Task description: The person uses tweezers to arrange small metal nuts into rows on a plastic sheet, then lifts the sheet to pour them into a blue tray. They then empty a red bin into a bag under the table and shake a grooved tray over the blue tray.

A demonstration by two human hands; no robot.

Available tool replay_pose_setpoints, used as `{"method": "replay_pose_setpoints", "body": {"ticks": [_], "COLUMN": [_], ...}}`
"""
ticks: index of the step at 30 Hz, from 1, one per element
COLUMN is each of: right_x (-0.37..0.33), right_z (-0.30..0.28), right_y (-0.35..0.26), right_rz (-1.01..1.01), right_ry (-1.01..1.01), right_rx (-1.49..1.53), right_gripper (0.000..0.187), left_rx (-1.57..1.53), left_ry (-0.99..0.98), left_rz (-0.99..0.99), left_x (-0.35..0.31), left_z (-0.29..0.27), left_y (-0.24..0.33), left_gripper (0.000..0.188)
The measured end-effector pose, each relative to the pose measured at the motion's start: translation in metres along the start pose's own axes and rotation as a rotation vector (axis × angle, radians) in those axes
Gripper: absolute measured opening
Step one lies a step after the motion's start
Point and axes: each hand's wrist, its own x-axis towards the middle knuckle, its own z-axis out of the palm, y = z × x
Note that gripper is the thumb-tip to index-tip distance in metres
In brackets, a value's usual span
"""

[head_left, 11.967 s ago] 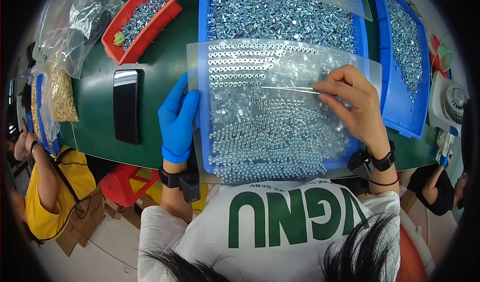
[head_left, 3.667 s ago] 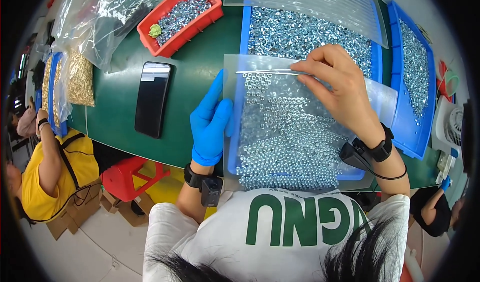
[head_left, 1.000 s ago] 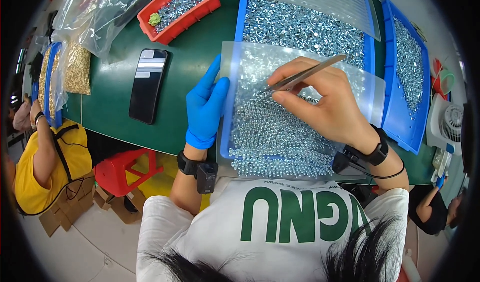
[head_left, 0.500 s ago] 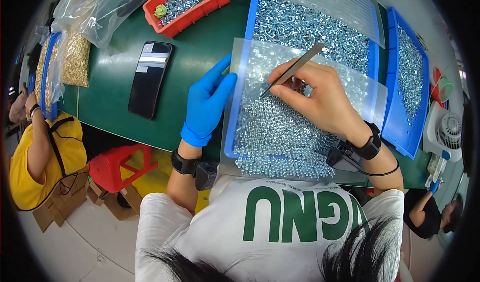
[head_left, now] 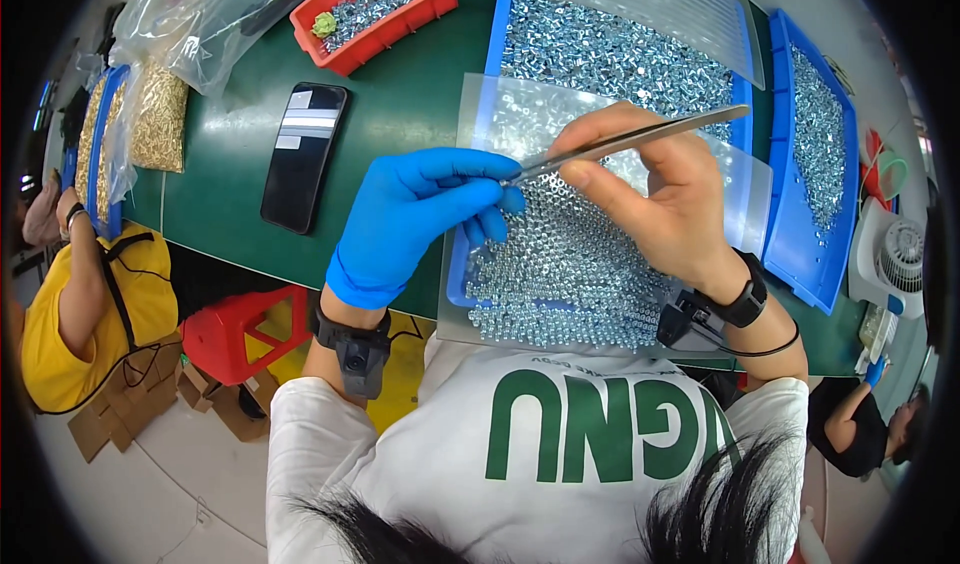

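Note:
My right hand (head_left: 665, 189), bare, grips metal tweezers (head_left: 650, 132), whose tips point left and down. Those tips meet the fingertips of my left hand (head_left: 420, 209), which wears a blue glove and is pinched together. Whatever small piece may be between the left fingers and the tips is too small to make out. Beneath both hands, small shiny metal parts (head_left: 570, 264) stand in dense rows on a translucent sheet (head_left: 735, 179), which lies over a blue tray.
Behind is a blue tray (head_left: 743, 114) heaped with metal parts, partly under a ribbed clear sheet (head_left: 640, 4). Another blue tray (head_left: 815, 254) stands right, near a white fan (head_left: 895, 259). A red bin (head_left: 375, 39), phone (head_left: 305, 159) and bagged brass-coloured parts (head_left: 158, 119) lie left. Co-workers sit at both sides.
My left hand has moved from the sheet's left edge inward to the tweezers' tips, its fingers closing. The tweezers have lifted from the rows and tilted flatter.

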Motion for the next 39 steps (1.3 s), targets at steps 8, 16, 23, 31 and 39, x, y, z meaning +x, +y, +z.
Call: {"method": "replay_pose_setpoints", "body": {"ticks": [8, 16, 23, 31, 39], "right_x": [-0.016, -0.013, -0.015, -0.059, -0.143], "right_z": [0.012, 0.012, -0.010, -0.080, -0.142], "right_y": [0.005, 0.005, -0.011, 0.003, 0.029], "right_rz": [0.011, 0.052, 0.074, 0.201, 0.524], "right_ry": [-0.139, -0.135, -0.056, 0.366, 0.457], "right_rx": [-0.094, -0.120, -0.184, -0.020, -0.570], "right_gripper": [0.015, 0.014, 0.012, 0.015, 0.016], "left_rx": [-0.145, 0.002, 0.685, 0.223, 0.177], "left_ry": [0.303, 0.452, 0.687, 0.378, 0.270], "left_rz": [0.232, 0.319, 0.768, 0.494, 0.163], "left_x": [0.017, 0.009, 0.063, 0.041, 0.010], "left_z": [-0.041, -0.051, -0.100, -0.065, -0.022], "left_y": [0.007, -0.005, 0.043, 0.038, -0.033], "left_gripper": [0.018, 0.021, 0.024, 0.032, 0.034]}}
